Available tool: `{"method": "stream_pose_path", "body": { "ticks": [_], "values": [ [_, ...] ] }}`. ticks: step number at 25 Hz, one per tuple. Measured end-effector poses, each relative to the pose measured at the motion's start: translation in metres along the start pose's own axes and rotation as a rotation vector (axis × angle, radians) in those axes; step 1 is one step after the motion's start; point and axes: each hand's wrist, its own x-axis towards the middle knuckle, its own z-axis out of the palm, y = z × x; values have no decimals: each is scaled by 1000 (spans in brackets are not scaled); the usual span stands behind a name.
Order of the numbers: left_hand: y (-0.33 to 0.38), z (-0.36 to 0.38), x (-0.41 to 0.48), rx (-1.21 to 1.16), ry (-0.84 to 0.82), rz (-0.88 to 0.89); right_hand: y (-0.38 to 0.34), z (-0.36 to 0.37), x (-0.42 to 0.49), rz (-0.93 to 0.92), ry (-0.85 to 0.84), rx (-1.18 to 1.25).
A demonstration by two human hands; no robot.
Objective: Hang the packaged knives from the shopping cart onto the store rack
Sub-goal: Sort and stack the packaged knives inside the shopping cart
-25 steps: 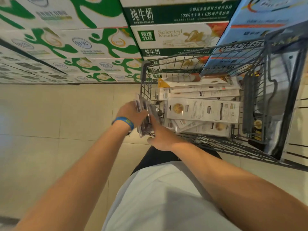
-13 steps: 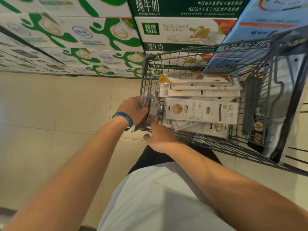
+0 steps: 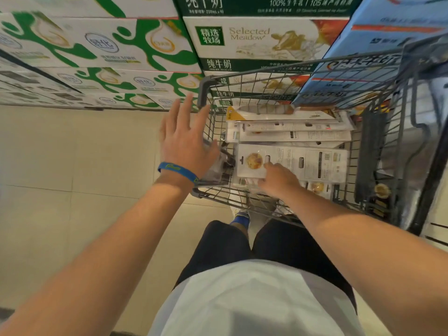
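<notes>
Above wire cart [image 3: 204, 91]: left hand [image 3: 186, 141] splayed, right hand [image 3: 279, 183] curled on knife pack [image 3: 306, 164]

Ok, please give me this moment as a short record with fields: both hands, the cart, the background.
left hand: fingers spread, palm over clear packs at the cart's near left corner
right hand: grips near edge of top white package
shopping cart: holds more stacked packages
wristband: blue, left wrist
background: milk cartons, tiled floor

The wire shopping cart [image 3: 204, 92] holds a loose pile of white packaged knives [image 3: 305, 163].
</notes>
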Motion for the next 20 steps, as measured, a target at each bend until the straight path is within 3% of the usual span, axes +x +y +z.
{"method": "stream_pose_path", "body": {
  "ticks": [2, 5, 7, 10, 13, 16, 18, 20],
  "values": [
    [21, 14, 21, -10, -61, 154, 16, -2, 17, 38, 6, -73],
    [46, 46, 41, 78, -519, 129, 25, 5, 39, 33, 11, -210],
    [44, 66, 41, 249, -715, 104, 25, 11, 54, 26, -15, -285],
    [28, 84, 32, 478, -817, 127, 28, 29, 77, 2, -51, -374],
    [24, 92, 22, 558, -787, 138, 33, 52, 91, -2, -13, -410],
    [29, 97, 26, 320, -693, 90, 39, 64, 94, -53, 145, -487],
    [32, 99, 29, -88, -596, 41, 44, 62, 91, -104, 228, -503],
    [37, 106, 30, -467, -530, -123, 49, 52, 84, -157, 356, -501]
  ]
}}
